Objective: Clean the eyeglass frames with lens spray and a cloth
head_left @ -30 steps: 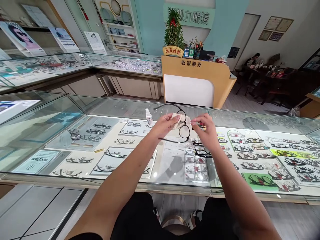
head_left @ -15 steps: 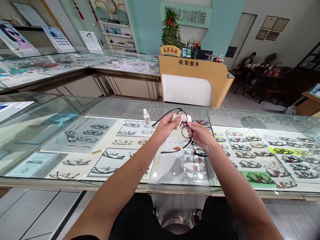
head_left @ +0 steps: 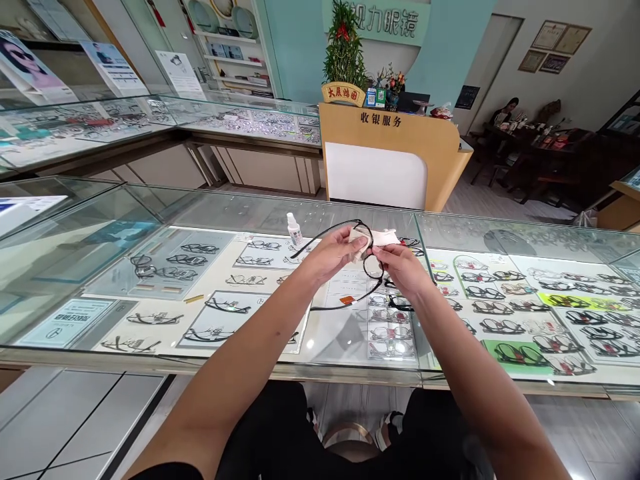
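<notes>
Above the glass counter, a pair of black-rimmed eyeglasses [head_left: 373, 268] is held between my two hands, its temples spread out to the left. My left hand [head_left: 334, 253] pinches a pale cleaning cloth [head_left: 385, 237] around the upper lens, thumb on the near side. My right hand [head_left: 400, 262] grips the frame near the bridge with thumb and fingertips. Part of the cloth sticks out behind the rim, above my right hand. A small white spray bottle [head_left: 294, 230] stands on the counter left of the glasses.
The glass display counter [head_left: 350, 377] holds rows of eyeglasses under its top. A green card [head_left: 515, 359] lies under one pair at right. Beyond stand a wooden cashier desk [head_left: 390, 130] and another display case [head_left: 245, 127]. A person [head_left: 505, 113] sits at the back right.
My left hand and the cloth have shifted slightly over the upper lens, and more cloth shows behind the rim. The glasses have tilted a little, their temples swinging left. The camera view has dipped slightly.
</notes>
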Demonstrator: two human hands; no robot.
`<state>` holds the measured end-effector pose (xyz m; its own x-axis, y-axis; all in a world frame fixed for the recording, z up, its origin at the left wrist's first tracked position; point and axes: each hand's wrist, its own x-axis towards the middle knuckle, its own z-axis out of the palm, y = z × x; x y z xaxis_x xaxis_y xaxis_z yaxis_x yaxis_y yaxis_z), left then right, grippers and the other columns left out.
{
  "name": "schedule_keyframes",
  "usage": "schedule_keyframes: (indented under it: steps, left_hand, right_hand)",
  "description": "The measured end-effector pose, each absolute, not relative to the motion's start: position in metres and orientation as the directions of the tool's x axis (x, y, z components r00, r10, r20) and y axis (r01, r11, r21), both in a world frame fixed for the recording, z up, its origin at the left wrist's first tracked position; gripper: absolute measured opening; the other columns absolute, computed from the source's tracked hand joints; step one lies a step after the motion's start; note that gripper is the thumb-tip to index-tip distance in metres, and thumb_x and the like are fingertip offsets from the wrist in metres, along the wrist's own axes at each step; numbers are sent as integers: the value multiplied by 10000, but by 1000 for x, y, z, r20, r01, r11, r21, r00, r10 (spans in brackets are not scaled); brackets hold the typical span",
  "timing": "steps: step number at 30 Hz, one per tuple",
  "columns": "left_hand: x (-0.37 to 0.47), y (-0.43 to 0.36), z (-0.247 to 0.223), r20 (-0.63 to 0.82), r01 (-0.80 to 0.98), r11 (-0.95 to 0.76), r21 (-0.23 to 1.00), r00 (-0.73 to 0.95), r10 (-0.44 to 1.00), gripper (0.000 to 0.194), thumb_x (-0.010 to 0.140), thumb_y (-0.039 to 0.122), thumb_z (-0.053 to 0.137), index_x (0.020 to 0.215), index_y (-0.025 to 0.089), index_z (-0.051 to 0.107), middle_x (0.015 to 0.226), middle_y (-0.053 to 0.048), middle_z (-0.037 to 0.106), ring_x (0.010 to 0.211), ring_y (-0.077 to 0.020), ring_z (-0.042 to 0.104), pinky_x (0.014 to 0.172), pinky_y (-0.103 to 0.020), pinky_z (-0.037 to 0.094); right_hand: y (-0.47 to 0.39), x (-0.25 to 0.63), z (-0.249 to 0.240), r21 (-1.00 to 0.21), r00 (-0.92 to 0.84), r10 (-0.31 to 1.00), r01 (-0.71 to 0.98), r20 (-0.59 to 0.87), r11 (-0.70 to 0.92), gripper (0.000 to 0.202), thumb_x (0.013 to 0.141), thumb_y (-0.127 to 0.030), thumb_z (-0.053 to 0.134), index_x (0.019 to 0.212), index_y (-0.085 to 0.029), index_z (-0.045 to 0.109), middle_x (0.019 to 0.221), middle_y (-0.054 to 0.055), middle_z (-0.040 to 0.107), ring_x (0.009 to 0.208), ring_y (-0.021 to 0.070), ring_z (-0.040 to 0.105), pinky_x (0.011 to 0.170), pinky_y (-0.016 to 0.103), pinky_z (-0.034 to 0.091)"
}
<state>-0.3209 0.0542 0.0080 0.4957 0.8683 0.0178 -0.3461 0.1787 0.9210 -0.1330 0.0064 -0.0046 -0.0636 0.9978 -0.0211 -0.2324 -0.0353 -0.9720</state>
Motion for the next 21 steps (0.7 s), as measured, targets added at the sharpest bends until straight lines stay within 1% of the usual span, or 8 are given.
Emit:
schedule_keyframes:
  steps: [4,7,9,13,14,16,18,21]
  left_hand:
    - [-323,55,4,-41,-228,181,957,508,860,454,769,540,946,832,143,737,779,-10,658,683,-94,525,674,-262,412]
    - [-322,55,5,29,-254,118,960,511,859,494,755,556,950,719,147,675,727,-10,623,663,-100,482,640,-269,367]
    - [-321,55,7,98,-295,77,952,536,838,510,751,554,952,693,153,643,713,-13,615,659,-108,486,634,-273,364]
    - [-317,55,5,180,-349,51,936,597,782,474,755,545,948,796,155,682,750,-30,648,708,-145,575,697,-295,452]
    - [-315,55,3,195,-370,43,928,581,790,478,746,546,953,814,159,681,756,-31,657,723,-153,595,713,-300,470]
    - [-311,55,-2,211,-400,7,917,498,841,497,726,553,965,822,169,664,751,-20,661,713,-147,598,704,-292,475]
    - [-306,54,-8,211,-384,-49,922,392,895,517,731,591,953,820,173,662,721,-1,639,665,-122,554,651,-269,443]
    - [-301,51,-12,195,-344,-96,934,264,945,553,782,686,875,850,172,683,696,17,594,614,-97,503,597,-253,407]
  right_hand:
    - [7,-131,-4,-978,-62,998,-205,-11,-24,359,664,-545,935,812,-227,858,743,10,657,696,140,370,683,339,271]
    - [7,-131,-1,-973,-72,996,-217,-60,-74,384,633,-545,949,802,-216,845,746,10,653,678,132,362,660,330,270]
    - [6,-131,0,-958,-91,990,-256,-110,-130,400,603,-531,971,798,-212,830,760,10,660,670,126,373,643,317,274]
    - [5,-134,1,-921,-142,976,-333,-163,-202,426,568,-477,1012,840,-220,807,829,12,708,669,120,412,617,295,291]
    - [5,-134,1,-915,-143,976,-349,-161,-202,432,566,-465,1017,855,-225,802,850,10,719,673,119,421,618,291,302]
    - [4,-136,0,-908,-135,979,-372,-154,-194,440,568,-441,1021,883,-234,793,873,2,732,680,119,434,632,292,326]
    - [3,-137,-2,-908,-131,980,-374,-152,-191,438,580,-424,1018,902,-237,786,879,-2,737,687,124,445,648,301,337]
    - [2,-141,-5,-912,-154,978,-364,-143,-191,435,614,-421,1006,941,-239,785,899,3,745,712,139,470,661,313,329]
